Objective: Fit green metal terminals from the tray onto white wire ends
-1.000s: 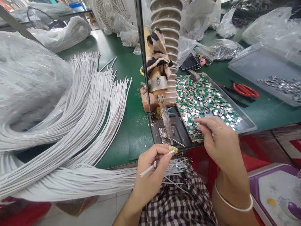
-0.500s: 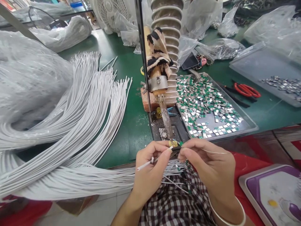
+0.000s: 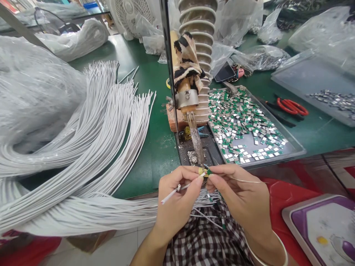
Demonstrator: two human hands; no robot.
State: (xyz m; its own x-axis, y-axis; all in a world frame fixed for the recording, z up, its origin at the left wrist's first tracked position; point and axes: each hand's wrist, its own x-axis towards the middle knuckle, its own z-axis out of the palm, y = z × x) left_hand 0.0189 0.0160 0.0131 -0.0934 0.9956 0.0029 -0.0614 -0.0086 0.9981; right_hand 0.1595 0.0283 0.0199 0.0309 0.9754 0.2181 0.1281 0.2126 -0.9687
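Between the thumb and fingers of my left hand [image 3: 177, 195] is a white cable [image 3: 170, 195], its end turned toward the iron's tip. My right hand [image 3: 241, 194] pinches a small green circuit board [image 3: 209, 171] close to that cable end. A thin strand of solder wire [image 3: 246, 181] runs through the right fingers. Just above both fingertips is the tip of a fixed soldering iron [image 3: 197, 144], pointing down. Whether tip, cable and board touch is too small to tell. Yellow material [image 3: 202, 171] shows behind the fingertips.
Bundles of white cables [image 3: 111, 136] cover the left side. Right of the iron lies a tray [image 3: 298, 149] of small boards. Red-handled pliers [image 3: 291, 106] rest beyond it. A ribbed hose [image 3: 197, 22] stands behind the iron. Several cables with boards [image 3: 209, 197] lie across the lap.
My right hand has moved left and brought the green circuit board against or very near the cable end. My left hand has barely moved.
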